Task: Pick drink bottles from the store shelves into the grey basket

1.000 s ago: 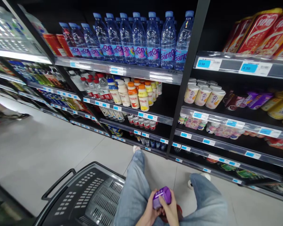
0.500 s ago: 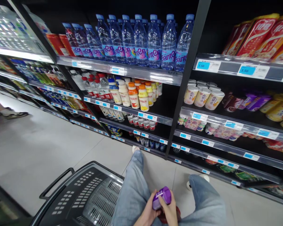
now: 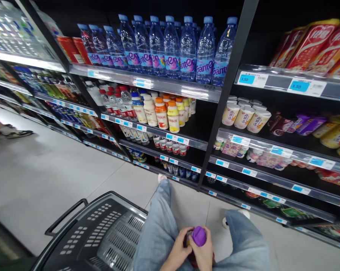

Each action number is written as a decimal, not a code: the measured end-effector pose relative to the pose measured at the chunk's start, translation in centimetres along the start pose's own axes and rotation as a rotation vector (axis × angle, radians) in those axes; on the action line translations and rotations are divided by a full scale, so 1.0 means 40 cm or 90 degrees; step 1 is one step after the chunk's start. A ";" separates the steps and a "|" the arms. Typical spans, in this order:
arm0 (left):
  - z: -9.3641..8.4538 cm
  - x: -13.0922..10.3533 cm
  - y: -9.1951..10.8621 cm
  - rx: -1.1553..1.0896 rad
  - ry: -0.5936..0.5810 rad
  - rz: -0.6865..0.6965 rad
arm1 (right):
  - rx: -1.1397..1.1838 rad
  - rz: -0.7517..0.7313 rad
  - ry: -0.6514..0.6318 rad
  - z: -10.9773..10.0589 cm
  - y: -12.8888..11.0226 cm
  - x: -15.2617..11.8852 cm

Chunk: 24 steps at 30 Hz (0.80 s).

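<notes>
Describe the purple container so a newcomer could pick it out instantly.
Start at the dark shopping basket, lower left, then move right to the legs in jeans. Between them is the purple container, held by the left grip and right grip. Unlike the purple packages on the shelf at right, it is off the shelf.

A vivid purple top marks the container (image 3: 199, 236) above faded blue jeans (image 3: 155, 222), near a dark grey basket (image 3: 79, 218) patterned with rows of pale rectangular slots. Black shelving (image 3: 236, 56) frames blue-tinted bottles (image 3: 172, 49) with blue caps and magenta-and-purple lettering on light blue labels, orange-capped drink bottles (image 3: 161, 113), cream cups (image 3: 244, 116) with white lids, and red-and-gold packs (image 3: 314, 41). White price tags (image 3: 249, 79) carry bright blue blocks; the floor (image 3: 74, 169) is pale grey.
</notes>
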<state>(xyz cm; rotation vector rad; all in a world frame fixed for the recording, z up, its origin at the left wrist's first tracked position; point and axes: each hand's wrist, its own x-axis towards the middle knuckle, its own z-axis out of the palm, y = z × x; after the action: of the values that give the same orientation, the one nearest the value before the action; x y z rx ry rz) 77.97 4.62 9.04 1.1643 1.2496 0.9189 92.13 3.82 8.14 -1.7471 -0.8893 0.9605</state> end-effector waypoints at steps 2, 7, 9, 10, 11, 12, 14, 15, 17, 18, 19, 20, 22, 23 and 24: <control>-0.021 -0.014 0.029 0.151 -0.084 0.083 | -0.083 -0.003 -0.033 -0.003 -0.007 -0.015; -0.075 -0.054 0.092 0.236 -0.241 0.086 | -0.176 -0.106 -0.031 0.009 -0.004 -0.055; -0.089 -0.063 0.111 0.205 -0.239 0.047 | -0.177 -0.165 -0.051 0.016 0.001 -0.067; -0.094 -0.066 0.121 0.197 -0.231 0.032 | -0.170 -0.191 -0.068 0.019 0.003 -0.072; -0.097 -0.067 0.132 0.193 -0.220 0.020 | -0.161 -0.214 -0.086 0.022 0.006 -0.075; -0.099 -0.067 0.142 0.193 -0.206 0.010 | -0.153 -0.234 -0.105 0.023 0.009 -0.078; -0.100 -0.063 0.159 0.199 -0.174 -0.006 | -0.143 -0.262 -0.137 0.023 0.019 -0.080; -0.100 -0.060 0.165 0.204 -0.163 -0.012 | -0.141 -0.270 -0.148 0.021 0.026 -0.080; -0.100 -0.053 0.168 0.211 -0.159 -0.015 | -0.142 -0.274 -0.158 0.014 0.041 -0.075; -0.100 -0.049 0.166 0.210 -0.163 -0.009 | -0.146 -0.275 -0.163 0.008 0.049 -0.072; -0.101 -0.047 0.161 0.203 -0.166 0.002 | -0.149 -0.276 -0.171 0.002 0.056 -0.068; -0.101 -0.047 0.155 0.192 -0.167 0.014 | -0.151 -0.278 -0.180 -0.004 0.062 -0.064; -0.101 -0.051 0.141 0.171 -0.154 0.032 | -0.149 -0.280 -0.205 -0.014 0.069 -0.057; -0.100 -0.055 0.136 0.162 -0.143 0.036 | -0.144 -0.279 -0.215 -0.018 0.071 -0.055; -0.100 -0.061 0.132 0.152 -0.128 0.039 | -0.137 -0.275 -0.223 -0.019 0.071 -0.054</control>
<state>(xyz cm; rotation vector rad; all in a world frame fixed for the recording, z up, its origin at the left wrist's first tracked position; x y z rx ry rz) 74.17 3.92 14.93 1.4537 1.1868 0.6895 92.30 0.75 6.18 -1.4848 -1.5735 0.9145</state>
